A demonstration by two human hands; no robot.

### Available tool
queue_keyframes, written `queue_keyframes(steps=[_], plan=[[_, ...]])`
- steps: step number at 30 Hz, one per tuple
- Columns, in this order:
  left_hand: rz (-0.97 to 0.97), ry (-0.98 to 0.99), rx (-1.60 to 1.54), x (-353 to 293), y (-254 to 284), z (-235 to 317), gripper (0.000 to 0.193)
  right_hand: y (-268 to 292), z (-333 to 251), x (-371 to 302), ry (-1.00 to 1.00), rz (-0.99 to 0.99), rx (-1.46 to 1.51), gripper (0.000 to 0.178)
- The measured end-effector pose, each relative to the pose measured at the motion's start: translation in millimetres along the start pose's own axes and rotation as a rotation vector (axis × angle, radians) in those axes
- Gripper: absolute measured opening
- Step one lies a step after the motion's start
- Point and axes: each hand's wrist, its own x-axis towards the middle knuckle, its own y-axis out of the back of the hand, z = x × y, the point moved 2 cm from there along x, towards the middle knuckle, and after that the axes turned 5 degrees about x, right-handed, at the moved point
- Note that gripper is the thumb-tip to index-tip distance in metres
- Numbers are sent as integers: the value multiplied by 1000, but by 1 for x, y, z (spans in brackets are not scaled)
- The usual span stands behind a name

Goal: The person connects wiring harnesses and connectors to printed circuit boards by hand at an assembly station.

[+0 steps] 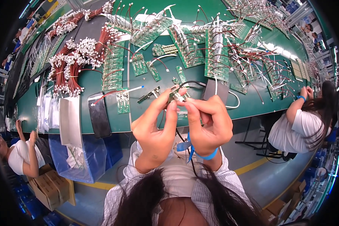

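Note:
Close in front of me, above the table's near edge, my two hands meet fingertip to fingertip. My left hand (pixel 154 126) is closed in a pinch on a small green circuit board (pixel 172 95), mostly hidden by the fingers. Thumb and forefinger of my right hand (pixel 211 122) are pressed together on a small white connector (pixel 179 98) against that board. A black cable (pixel 196 82) runs just beyond the fingertips. On my right wrist is a blue strap (pixel 208 155). Left of my hands lie a narrow dark board strip (pixel 148 95) and a green circuit board (pixel 122 101).
On the green table (pixel 150 107) lie wired circuit-board panels (pixel 216 52) and bundled brown wires with white plugs (pixel 68 71). A black tray (pixel 98 115) and a pale open box (pixel 70 120) sit at the near left, above a blue bin (pixel 83 162). Co-workers sit on both sides.

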Motion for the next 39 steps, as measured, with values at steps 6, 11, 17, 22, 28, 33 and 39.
queue_keyframes(steps=[6,11,17,22,28,33,39], plan=[[-12,-99,116,-4,0,-1,24,-2,2,-5,200,3,-140,21],[4,-303,288,-2,2,5,25,-1,-5,-9,185,-44,-189,22],[19,-336,279,-3,3,5,27,0,-5,-3,140,-48,-134,20],[1,-321,298,-3,4,6,26,3,-7,-4,183,-91,-207,20],[-41,-261,231,-6,3,9,25,4,-9,-5,177,-85,-186,20],[-1,-292,166,-8,0,9,30,2,-9,-7,57,21,8,22],[-9,-366,187,-5,1,9,28,3,-6,-7,138,-28,-36,22]])
